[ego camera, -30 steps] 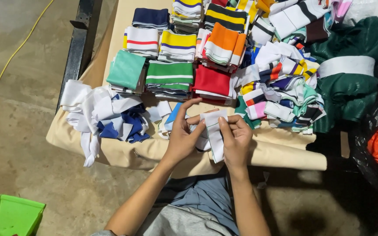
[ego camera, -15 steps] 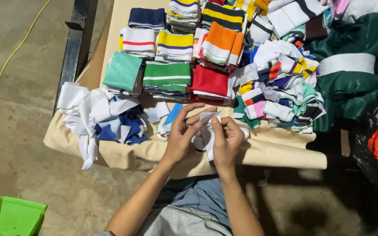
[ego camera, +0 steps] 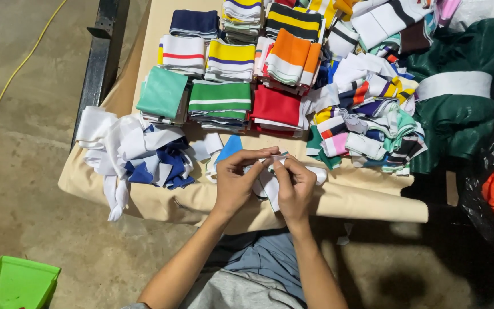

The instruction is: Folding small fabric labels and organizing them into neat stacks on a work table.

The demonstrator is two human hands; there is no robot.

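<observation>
Fingers (ego camera: 258,155) of left hand (ego camera: 236,182) and right hand (ego camera: 294,189) closed, pinching a white fabric strip (ego camera: 270,184) at frame centre over the table (ego camera: 373,203) front edge, apparently mid-fold, likely needing careful edge alignment next.

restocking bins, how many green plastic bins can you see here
1. The green plastic bin sits on the concrete floor at bottom left, partly cut off by the frame edge; others may lie out of view.
</observation>
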